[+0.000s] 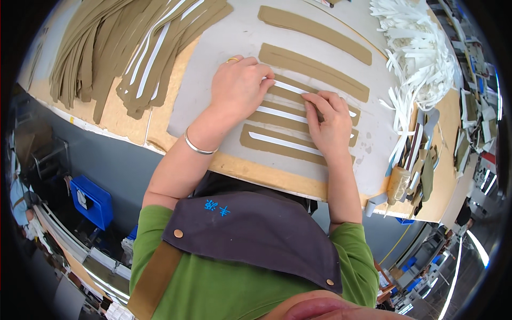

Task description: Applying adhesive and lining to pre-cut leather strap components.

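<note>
Several khaki fabric strips lie in a row across the grey work surface (186, 101). On one of them runs a narrow white strip (289, 86). My left hand (240, 85) pinches its left end between thumb and bent fingers. Further right, my right hand (329, 120) has its thumb and index fingertips closed at the same white strip, the other fingers curled. Below it, two khaki strips each carry a white strip (282, 140), partly covered by my right hand. Two bare khaki strips (314, 72) lie farther away.
A pile of long khaki strips (90, 58), some with white strips on them, hangs over the table's left edge. At the right sits a heap of white strips (418, 58). A tan roll (397, 185) and fabric scraps lie near the right front edge. A blue bin (92, 202) stands below, left.
</note>
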Available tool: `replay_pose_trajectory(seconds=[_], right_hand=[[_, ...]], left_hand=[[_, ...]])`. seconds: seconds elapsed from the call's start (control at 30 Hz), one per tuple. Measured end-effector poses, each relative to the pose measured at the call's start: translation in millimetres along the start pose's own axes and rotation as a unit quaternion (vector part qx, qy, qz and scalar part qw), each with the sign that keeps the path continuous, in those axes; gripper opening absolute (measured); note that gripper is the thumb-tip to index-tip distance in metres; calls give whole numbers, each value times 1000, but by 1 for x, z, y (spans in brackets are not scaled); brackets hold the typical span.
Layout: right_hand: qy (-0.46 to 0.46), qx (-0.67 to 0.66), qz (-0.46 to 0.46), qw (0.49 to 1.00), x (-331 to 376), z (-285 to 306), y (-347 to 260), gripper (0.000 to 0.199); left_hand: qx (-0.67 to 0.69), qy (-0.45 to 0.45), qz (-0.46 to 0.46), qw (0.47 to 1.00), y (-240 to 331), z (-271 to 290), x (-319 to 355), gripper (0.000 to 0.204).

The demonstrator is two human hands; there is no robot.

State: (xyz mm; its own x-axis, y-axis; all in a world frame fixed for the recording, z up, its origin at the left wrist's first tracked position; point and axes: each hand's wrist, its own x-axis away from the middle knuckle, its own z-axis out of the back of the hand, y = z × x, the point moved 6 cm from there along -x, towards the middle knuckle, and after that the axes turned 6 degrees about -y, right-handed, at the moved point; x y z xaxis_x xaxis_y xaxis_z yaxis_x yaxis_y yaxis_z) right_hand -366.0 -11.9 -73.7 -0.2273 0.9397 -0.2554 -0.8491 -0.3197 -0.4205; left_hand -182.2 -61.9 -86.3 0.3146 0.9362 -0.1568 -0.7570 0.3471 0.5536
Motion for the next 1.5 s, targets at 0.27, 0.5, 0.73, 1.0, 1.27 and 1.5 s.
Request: replay_pose_trajectory(seconds=[0.27,0.5,0.73,1.0,1.27,1.5], right_hand=[[-7,25,-2,1000,2,-2,-1,23],[-17,9,35,999,-2,-7,-15,28],[-18,15,61,998,-5,-21,-23,29],[-32,4,59,998,-11,-20,-31,30],[-38,-5,74,997,-14,-23,-33,32],[-27,-23,83,996,-25,-31,-37,30]], left_hand=[[-17,-15,23,999,-1,-1,2,9],[-76,-10,-40,996,32,15,43,32],[-73,-22,-30,997,31,-2,61,46],[-55,15,-13,998,25,2,62,48],[-66,17,0,998,20,2,62,48],[-64,25,11,998,17,1,62,48]])
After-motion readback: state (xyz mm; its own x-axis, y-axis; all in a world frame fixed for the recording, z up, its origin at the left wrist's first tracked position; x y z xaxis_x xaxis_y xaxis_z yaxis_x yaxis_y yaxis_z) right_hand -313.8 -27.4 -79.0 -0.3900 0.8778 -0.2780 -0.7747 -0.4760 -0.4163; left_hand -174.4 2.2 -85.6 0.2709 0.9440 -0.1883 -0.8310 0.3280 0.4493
